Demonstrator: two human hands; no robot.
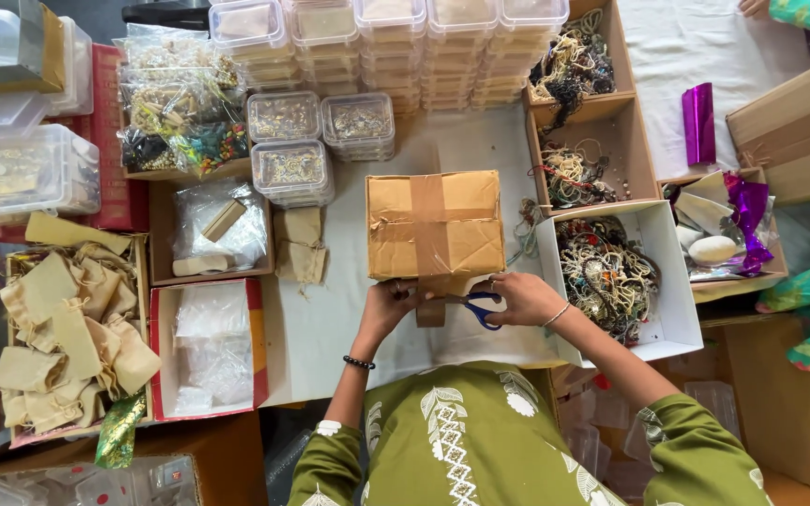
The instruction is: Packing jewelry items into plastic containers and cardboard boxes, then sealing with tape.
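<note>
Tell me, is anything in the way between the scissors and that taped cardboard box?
Nothing visible. The right hand holds the blue scissors right at the near side of the box, by the tape strip hanging there. The left hand already touches that same side.

A taped brown carton (pixel 435 225) sits before me, my left hand (pixel 388 305) on its near edge. Clear tubs (pixel 311 141) stand behind it, a white box (pixel 672 314) just right.
</note>
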